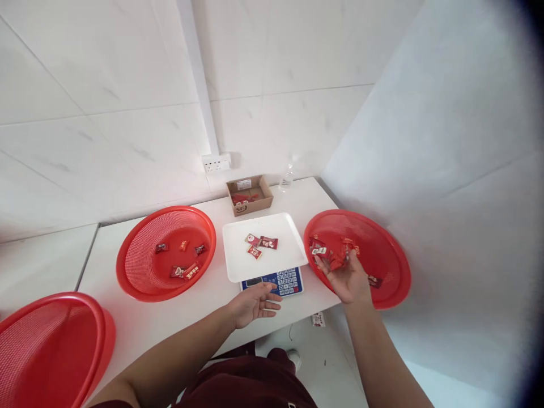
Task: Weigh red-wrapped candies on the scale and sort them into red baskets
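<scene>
Three sweets (268, 242) already lay on the tray (238, 260) beyond the left hand (255, 306), which was loosely open and empty; others lay in the basket (385, 243) beneath the right hand (351, 280), half-curled around red sweets (339, 259), its hold unclear.

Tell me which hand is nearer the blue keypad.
Left. The left hand is in front of the blue keypad, partly overlapping it in view; the right hand is farther right, over the rightmost red basket.

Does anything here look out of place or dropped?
Yes: a small red-and-white printed piece, perhaps a wrapper, appears to lie on the floor below the table, away from the wrapped candies on the tray.
</scene>
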Motion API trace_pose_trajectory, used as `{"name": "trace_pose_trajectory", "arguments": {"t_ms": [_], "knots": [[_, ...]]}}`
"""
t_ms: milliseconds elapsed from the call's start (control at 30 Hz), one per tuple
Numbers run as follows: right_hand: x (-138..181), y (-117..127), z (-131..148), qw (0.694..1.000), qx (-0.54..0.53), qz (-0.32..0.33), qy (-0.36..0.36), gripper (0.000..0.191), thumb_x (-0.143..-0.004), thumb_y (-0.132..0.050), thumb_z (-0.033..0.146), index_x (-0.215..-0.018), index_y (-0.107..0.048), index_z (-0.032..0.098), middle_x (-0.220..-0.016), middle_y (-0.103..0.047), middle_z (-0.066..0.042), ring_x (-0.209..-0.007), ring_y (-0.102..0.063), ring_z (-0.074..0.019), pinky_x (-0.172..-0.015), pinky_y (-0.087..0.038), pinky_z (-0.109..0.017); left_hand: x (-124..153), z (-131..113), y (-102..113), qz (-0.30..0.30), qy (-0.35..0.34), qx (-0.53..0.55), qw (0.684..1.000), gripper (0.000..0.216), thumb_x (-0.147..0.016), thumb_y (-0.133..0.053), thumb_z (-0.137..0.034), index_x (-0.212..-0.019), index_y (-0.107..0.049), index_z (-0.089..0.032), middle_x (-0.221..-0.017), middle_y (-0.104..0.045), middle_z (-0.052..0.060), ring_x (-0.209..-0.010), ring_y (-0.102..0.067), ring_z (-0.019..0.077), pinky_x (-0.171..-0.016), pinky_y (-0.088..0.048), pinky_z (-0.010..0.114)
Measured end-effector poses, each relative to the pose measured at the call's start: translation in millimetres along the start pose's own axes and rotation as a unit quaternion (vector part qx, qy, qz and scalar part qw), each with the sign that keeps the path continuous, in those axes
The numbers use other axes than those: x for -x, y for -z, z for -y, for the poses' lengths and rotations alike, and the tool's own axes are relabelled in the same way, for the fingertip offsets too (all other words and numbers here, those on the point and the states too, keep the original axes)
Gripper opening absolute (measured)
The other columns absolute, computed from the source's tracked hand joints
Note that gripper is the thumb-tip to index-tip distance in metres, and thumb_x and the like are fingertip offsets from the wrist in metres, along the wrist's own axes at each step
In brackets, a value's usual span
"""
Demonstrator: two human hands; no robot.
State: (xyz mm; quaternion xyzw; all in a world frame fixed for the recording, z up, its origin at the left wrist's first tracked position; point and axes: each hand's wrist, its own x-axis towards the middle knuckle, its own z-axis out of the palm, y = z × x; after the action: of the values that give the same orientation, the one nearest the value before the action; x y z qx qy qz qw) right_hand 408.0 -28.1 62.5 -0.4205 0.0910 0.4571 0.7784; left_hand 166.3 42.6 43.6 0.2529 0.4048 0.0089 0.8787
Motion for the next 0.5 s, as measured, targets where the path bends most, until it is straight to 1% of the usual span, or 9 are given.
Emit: {"name": "trace_pose_trajectory", "arguments": {"t_ms": [67, 133, 200, 267, 333, 367, 433, 500], "knots": [[1, 23, 25, 0.999, 0.018, -0.043, 0.028, 0.035, -0.074, -0.064, 0.045, -0.107, -0.057, 0.035, -0.117, -0.059, 0.0, -0.109, -0.057, -0.0219, -0.088, -0.051, -0.052, -2, 18, -7, -0.006, 0.018, -0.025, 1.0, 0.038, -0.073, -0.064, -0.042, -0.1, -0.052, -0.018, -0.091, -0.065, 0.006, -0.078, -0.063, 0.0163, -0.076, -0.045, 0.031], [10, 51, 42, 0.997, 0.031, -0.065, 0.04, 0.042, -0.071, -0.066, 0.046, -0.11, -0.053, 0.039, -0.125, -0.052, 0.0, -0.111, -0.056, -0.0227, -0.09, -0.049, -0.054, -6, 43, -15, -0.013, 0.042, -0.052, 0.998, 0.041, -0.071, -0.065, -0.043, -0.1, -0.052, -0.018, -0.09, -0.065, 0.006, -0.076, -0.063, 0.0161, -0.074, -0.045, 0.03], [28, 83, 51, 0.998, 0.032, -0.039, 0.041, 0.046, -0.071, -0.066, 0.048, -0.113, -0.051, 0.04, -0.127, -0.051, -0.001, -0.112, -0.056, -0.0219, -0.094, -0.047, -0.05, -12, 72, -23, -0.022, 0.068, -0.086, 0.994, 0.043, -0.069, -0.067, -0.045, -0.099, -0.052, -0.018, -0.09, -0.065, 0.007, -0.075, -0.063, 0.0157, -0.072, -0.045, 0.029], [50, 120, 52, 0.999, 0.043, 0.004, 0.016, 0.049, -0.071, -0.064, 0.051, -0.116, -0.052, 0.037, -0.124, -0.056, -0.003, -0.11, -0.058, -0.0212, -0.097, -0.045, -0.045, -24, 102, -33, -0.04, 0.09, -0.133, 0.986, 0.043, -0.068, -0.067, -0.047, -0.097, -0.053, -0.018, -0.09, -0.064, 0.006, -0.073, -0.062, 0.0148, -0.071, -0.045, 0.028], [71, 164, 45, 0.996, 0.077, 0.029, -0.034, 0.051, -0.071, -0.064, 0.053, -0.117, -0.053, 0.033, -0.121, -0.06, -0.006, -0.109, -0.059, -0.0215, -0.098, -0.044, -0.043, -41, 133, -43, -0.066, 0.112, -0.204, 0.97, 0.039, -0.07, -0.064, -0.047, -0.096, -0.054, -0.019, -0.089, -0.063, 0.005, -0.072, -0.061, 0.0137, -0.069, -0.045, 0.028], [81, 189, 39, 0.992, 0.103, 0.027, -0.061, 0.053, -0.07, -0.064, 0.053, -0.117, -0.054, 0.031, -0.119, -0.061, -0.007, -0.107, -0.06, -0.0222, -0.097, -0.044, -0.043, -53, 148, -47, -0.079, 0.122, -0.252, 0.957, 0.036, -0.072, -0.062, -0.046, -0.095, -0.054, -0.02, -0.088, -0.063, 0.004, -0.071, -0.06, 0.0134, -0.069, -0.045, 0.028], [100, 245, 16, 0.979, 0.174, -0.01, -0.11, 0.054, -0.069, -0.065, 0.053, -0.115, -0.056, 0.028, -0.116, -0.064, -0.009, -0.106, -0.061, -0.0248, -0.095, -0.044, -0.044, -80, 176, -50, -0.103, 0.139, -0.366, 0.914, 0.028, -0.075, -0.059, -0.043, -0.092, -0.054, -0.021, -0.084, -0.061, 0.003, -0.072, -0.06, 0.0141, -0.068, -0.045, 0.028], [119, 304, -19, 0.947, 0.275, -0.077, -0.145, 0.052, -0.063, -0.067, 0.053, -0.107, -0.062, 0.025, -0.107, -0.068, -0.009, -0.103, -0.062, -0.0296, -0.092, -0.045, -0.048, -112, 202, -46, -0.106, 0.152, -0.442, 0.878, 0.023, -0.072, -0.062, -0.037, -0.085, -0.054, -0.02, -0.078, -0.059, 0.002, -0.075, -0.06, 0.0178, -0.071, -0.044, 0.032]]}}
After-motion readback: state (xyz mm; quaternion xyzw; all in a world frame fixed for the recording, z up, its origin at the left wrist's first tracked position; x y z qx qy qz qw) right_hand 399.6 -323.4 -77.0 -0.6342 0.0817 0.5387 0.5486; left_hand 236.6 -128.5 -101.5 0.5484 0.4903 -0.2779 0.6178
